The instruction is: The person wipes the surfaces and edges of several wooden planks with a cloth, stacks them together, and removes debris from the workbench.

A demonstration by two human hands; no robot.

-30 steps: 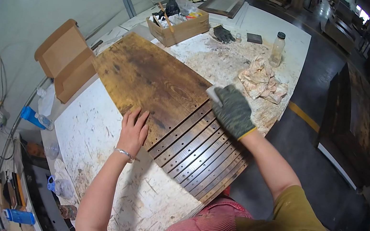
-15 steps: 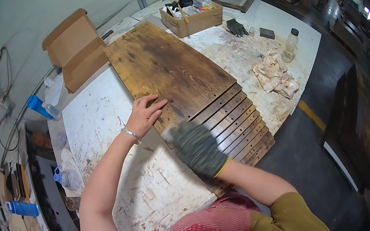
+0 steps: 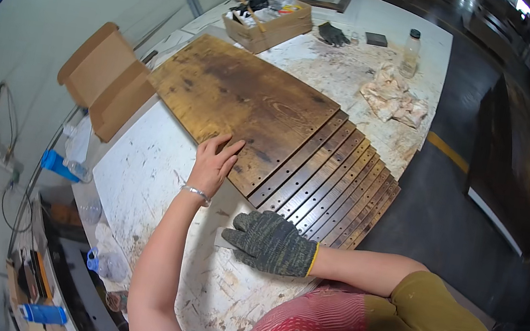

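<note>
Stained brown wooden boards point(image 3: 248, 93) lie in a stepped stack, each lower one jutting out toward the right with a row of small holes along its end. My bare left hand point(image 3: 216, 161) rests on the top board near its near edge, fingers spread. A grey-green knitted glove covers my right hand point(image 3: 273, 243), which is closed beside the stack's near side. From its fingertips sticks out a small pale flat piece point(image 3: 223, 238); the rest of it is hidden, and its kind I cannot make out.
On the white, stained table point(image 3: 160, 170) stand an open cardboard box point(image 3: 114, 90), a carton of odds and ends point(image 3: 269, 31) and a glass bottle point(image 3: 411, 53). A crumpled cloth point(image 3: 393, 99) and a dark glove point(image 3: 333, 34) lie farther back. Dark panels point(image 3: 510, 170) stand at the right.
My right hand has come off the top board's near corner and down toward me, the pale piece now showing at its fingers. My left hand stays on the board.
</note>
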